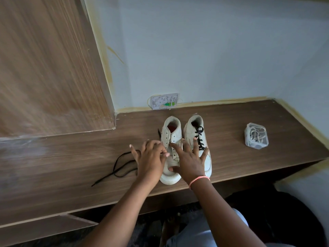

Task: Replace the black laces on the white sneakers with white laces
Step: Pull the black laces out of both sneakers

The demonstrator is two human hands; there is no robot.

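Sneakers: your left hand (151, 157) rests loose beside the unlaced shoe (170, 150), right hand (190, 159) splayed flat across both, gripping nothing. Black lace (121, 166) lies free left; strip the laced shoe (199, 139) top eyelet down, pinning its toe. White laces (256, 135) wait in the tub, right.

Head-worn wide-angle view, steeply downward, close over wooden shelf (249, 175).

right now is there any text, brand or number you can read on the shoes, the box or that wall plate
None can be read.
White sneakers: no logo or lettering shows.
Clear plastic box holding white laces: no label visible.
White wall plate with exposed green wiring: faint markings, too small and blurred to read.
Pink wristband on the right wrist: no text visible.
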